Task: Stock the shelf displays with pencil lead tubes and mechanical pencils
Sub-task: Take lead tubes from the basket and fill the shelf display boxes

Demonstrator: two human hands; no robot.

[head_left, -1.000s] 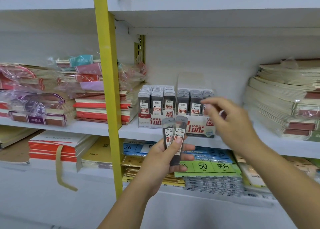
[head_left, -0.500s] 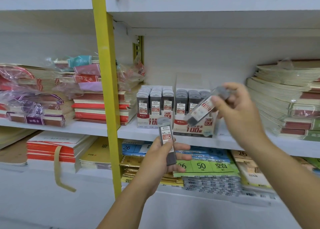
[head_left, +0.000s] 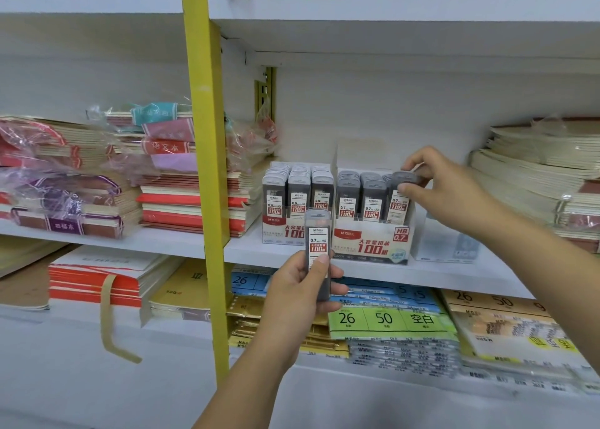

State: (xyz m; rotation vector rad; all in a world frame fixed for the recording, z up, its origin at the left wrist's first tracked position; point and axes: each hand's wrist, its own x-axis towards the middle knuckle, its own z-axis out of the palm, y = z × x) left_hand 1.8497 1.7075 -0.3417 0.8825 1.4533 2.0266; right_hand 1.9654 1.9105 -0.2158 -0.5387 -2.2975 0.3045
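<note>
Head view, right side: why does the right hand sit so high over the box?

— It pinches the cap of a lead tube between thumb and fingertips; holding it by the top keeps the tube upright while it goes down into the front right slot of the 0.7 box; I judge it nearly seated, label facing out like its neighbours.

— And the left hand?

— It grips a second tube upright, thumb across the label, below the front edge of the shelf and in front of the seam between the two boxes; it looks like a waiting supply, close enough for the right hand to reach.

— Where do the boxes stand?

— Side by side near the shelf's front edge, just right of the yellow post; the 0.5 box looks full; the 0.7 box is touching it on the right.

— What has changed?

— Half a second ago the right hand carried its tube tilted in the air in front of the 0.7 box; now the tube stands straight in the row; a second ago the left hand held two tubes, now one; that hand has barely moved.

— Any pencils?

— None that I can see.
</note>
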